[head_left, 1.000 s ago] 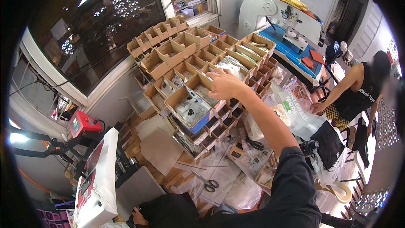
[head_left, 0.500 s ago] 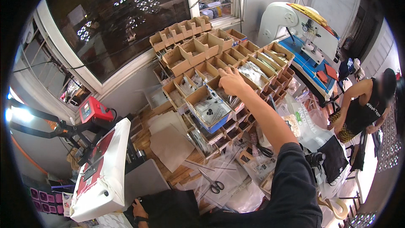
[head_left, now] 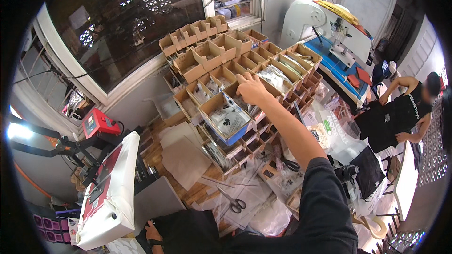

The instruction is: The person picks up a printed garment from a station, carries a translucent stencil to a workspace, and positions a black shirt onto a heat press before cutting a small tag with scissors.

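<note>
My right arm stretches forward over stacked cardboard bins (head_left: pixel 190 68). Bent over one compartment, my right hand (head_left: pixel 252 89) has its fingers curled down among the flat pieces inside; their tips are hidden, so what they pinch does not show. Just left of it stands a blue-fronted box (head_left: pixel 239 134) holding clear-wrapped sheets with black prints (head_left: pixel 228 118). Low in the view, my left hand (head_left: pixel 152 232), with a dark band at the wrist, has its fingers closed at the edge of a black cloth (head_left: pixel 190 228).
A heat press (head_left: pixel 110 193) with a white-covered platen and red control box (head_left: pixel 98 123) stands at left. Scissors (head_left: pixel 234 202) lie on clear film, near brown paper sheets (head_left: pixel 186 162). A white press machine (head_left: pixel 313 21) is back right. At right a person (head_left: pixel 400 108) handles black cloth.
My right hand stays at the bins, its fingers lower and more curled. My left hand keeps its place on the cloth. The view has shifted slightly. The other person now holds up black cloth.
</note>
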Available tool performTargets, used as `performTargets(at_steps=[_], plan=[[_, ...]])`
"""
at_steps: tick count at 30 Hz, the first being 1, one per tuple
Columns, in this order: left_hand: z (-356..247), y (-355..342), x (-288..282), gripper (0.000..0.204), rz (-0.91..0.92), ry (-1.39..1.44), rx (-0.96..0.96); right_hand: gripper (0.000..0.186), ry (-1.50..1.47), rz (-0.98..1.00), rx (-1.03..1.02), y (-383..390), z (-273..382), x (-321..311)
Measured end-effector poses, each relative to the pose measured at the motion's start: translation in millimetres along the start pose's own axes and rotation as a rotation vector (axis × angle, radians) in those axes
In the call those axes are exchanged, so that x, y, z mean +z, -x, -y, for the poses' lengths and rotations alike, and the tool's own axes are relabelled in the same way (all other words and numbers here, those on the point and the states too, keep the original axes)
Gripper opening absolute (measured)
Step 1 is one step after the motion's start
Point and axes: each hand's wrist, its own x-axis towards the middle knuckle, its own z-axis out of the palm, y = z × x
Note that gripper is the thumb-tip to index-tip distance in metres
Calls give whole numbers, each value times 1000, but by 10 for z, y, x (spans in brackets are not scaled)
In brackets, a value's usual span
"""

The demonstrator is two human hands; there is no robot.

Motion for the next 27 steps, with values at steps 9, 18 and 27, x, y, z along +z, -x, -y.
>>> performTargets(at_steps=[9, 18, 27], plan=[[205, -133, 305, 65, -89, 12, 22, 17, -230, -43, 41, -36, 31, 58], [41, 210, 55, 53, -120, 38, 60, 15, -538, -209, -120, -81, -293, 24], [28, 155, 95, 65, -144, 83, 69, 10, -444, -245, 12, -26, -262, -163]])
